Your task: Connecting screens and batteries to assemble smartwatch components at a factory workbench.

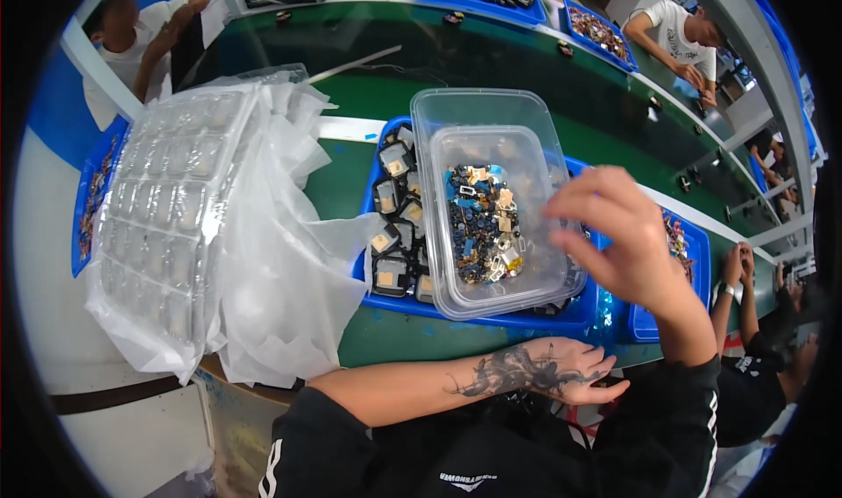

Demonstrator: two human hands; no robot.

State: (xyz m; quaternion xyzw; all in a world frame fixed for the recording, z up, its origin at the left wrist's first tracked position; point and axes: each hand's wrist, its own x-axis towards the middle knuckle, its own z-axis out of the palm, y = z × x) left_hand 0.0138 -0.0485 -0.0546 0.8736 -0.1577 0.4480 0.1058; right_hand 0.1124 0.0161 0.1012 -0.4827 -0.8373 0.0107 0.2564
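My left hand [570, 371], at the end of a tattooed forearm, rests palm-inward near the table's front edge with its fingers loosely stretched and nothing seen in it. Over the right rim of a clear plastic container [478, 309], my right hand [614, 230] hovers with bent fingers, thumb and fingertips apart. Two such containers seem nested. Inside lies a heap of small parts [478, 226], dark, blue, gold and silver. The containers sit on a blue tray [412, 307] of black square pieces [388, 274] with beige patches.
Left of the tray stands a stack of clear blister trays [167, 191] in plastic film [272, 287]. Another blue tray [645, 327] of small parts is at right. Beyond runs a dark green conveyor [491, 59] carrying small pieces. People sit across it and at right.
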